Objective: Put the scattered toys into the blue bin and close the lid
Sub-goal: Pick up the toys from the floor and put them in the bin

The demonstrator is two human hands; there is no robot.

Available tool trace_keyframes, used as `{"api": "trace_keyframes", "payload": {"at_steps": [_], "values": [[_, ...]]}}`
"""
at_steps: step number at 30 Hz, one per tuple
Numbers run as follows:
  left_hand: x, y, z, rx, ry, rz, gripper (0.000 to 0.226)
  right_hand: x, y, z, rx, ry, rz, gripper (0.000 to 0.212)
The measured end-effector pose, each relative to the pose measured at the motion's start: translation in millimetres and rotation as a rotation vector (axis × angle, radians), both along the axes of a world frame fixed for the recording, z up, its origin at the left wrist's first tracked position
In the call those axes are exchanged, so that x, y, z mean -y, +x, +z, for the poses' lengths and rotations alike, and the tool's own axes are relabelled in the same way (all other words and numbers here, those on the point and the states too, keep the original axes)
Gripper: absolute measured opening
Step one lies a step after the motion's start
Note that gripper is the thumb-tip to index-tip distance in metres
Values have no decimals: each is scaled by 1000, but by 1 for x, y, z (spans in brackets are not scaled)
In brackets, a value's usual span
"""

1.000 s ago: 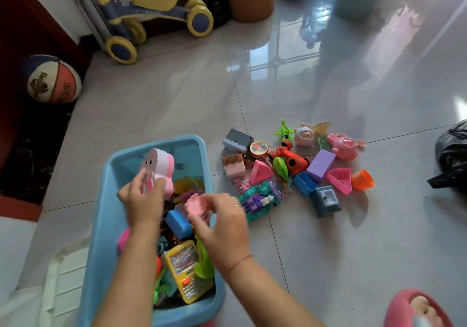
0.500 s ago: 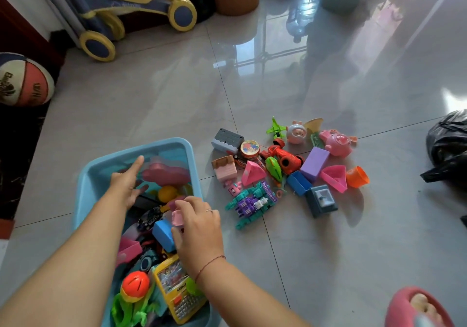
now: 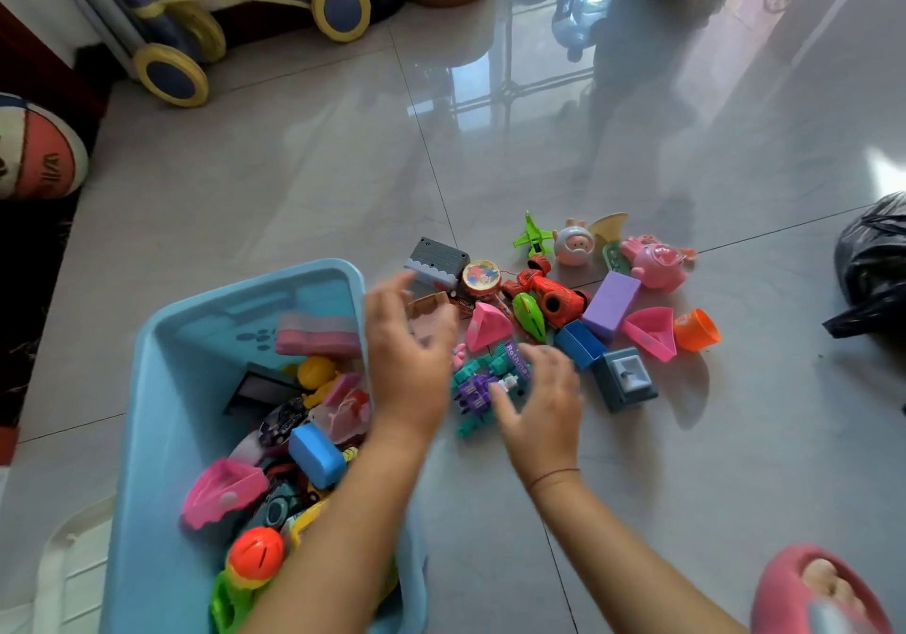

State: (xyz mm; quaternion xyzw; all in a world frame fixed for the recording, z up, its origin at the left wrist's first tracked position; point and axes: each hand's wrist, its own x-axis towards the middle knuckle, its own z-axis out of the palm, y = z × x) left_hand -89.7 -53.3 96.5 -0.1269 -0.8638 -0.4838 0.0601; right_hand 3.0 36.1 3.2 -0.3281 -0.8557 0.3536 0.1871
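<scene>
Both hands, a moment ago inside the blue bin [image 3: 162,388], are now out over the floor heap just beside its right wall. Left hand [image 3: 409,364]: empty, fingers spread wide, above the brown-and-pink block [image 3: 429,305] near the bin's far right corner. Right hand [image 3: 541,400]: empty, fingers loosely open, over the teal-and-purple robot toy [image 3: 483,381]. Bin: on the tiled floor, roughly half filled with mixed toys. Remaining on floor: pink wedge [image 3: 488,324], red toy [image 3: 551,293], purple block [image 3: 610,305], pink pig [image 3: 654,263], orange cup [image 3: 696,329], others. Recommended handling: close around the robot's body, not its limbs, which probably swing; take one item per hand; drop low into the bin. Not legible: fingertips motion-blurred, contact uncertain; white lid [image 3: 68,570] cut off at the lower left corner of view; toys beneath both hands hidden.
</scene>
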Motion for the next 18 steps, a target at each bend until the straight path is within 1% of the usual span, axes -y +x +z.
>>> {"api": "trace_keyframes", "payload": {"at_steps": [1,2,4,6,7,9,11,14,18], "values": [[-20,13,-9,32,-46,-68,44,-20,4,-10,75,43,-65,57],[-36,22,-23,101,-126,-100,53,-40,9,-19,153,62,-122,61],[-56,31,-57,339,-343,-82,77,-74,19,-32,302,37,-199,70],[-60,30,-92,539,-566,-84,95,-99,31,-44,415,10,-214,77],[-57,27,-106,589,-664,-97,101,-106,36,-49,444,2,-201,79],[-53,24,-127,623,-812,-148,108,-116,44,-58,459,-27,-152,81],[-52,20,-139,629,-887,-204,110,-120,48,-64,424,-84,-111,79],[-52,18,-149,591,-984,-264,102,-116,48,-68,351,-133,-137,72],[-51,35,-154,482,-1089,-256,88,-100,50,-68,286,-197,-184,68]]}}
